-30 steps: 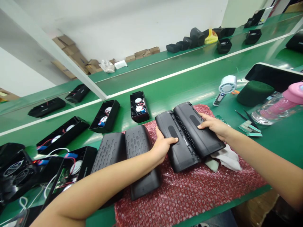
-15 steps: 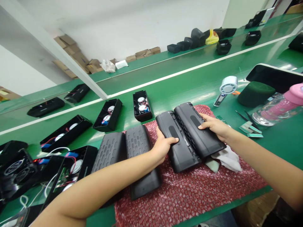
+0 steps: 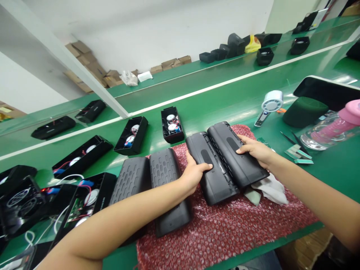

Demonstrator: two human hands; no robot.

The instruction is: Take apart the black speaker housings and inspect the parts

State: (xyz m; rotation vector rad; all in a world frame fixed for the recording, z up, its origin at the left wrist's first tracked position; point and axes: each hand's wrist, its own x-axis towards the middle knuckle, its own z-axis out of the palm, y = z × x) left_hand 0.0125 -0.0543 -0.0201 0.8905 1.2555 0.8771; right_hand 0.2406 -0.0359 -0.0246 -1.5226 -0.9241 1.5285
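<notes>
My left hand [image 3: 194, 170] is closed around a black speaker housing [image 3: 215, 183], its thumb lying across the top face beside a dark oval pad. Against that one lies a second black speaker housing [image 3: 239, 161], held by my right hand [image 3: 253, 150] with the thumb on top and the fingers at the far edge. Both housings rest side by side on red bubble wrap [image 3: 225, 236]. To their left are two more black housings with a slotted pattern, a nearer one [image 3: 165, 176] and a farther one [image 3: 132, 172], partly hidden by my left forearm.
Open black speaker boxes [image 3: 132, 137] with wiring stand on the green surface beyond and to the left. At right are a small handheld fan [image 3: 272, 102], a dark green speaker [image 3: 305, 110], a pink-lidded bottle [image 3: 332, 125] and tweezers. A white cloth [image 3: 272, 189] lies by the right housing.
The open speaker boxes on the green surface beyond have shifted slightly to the right. My hands and the two held housings have stayed in place.
</notes>
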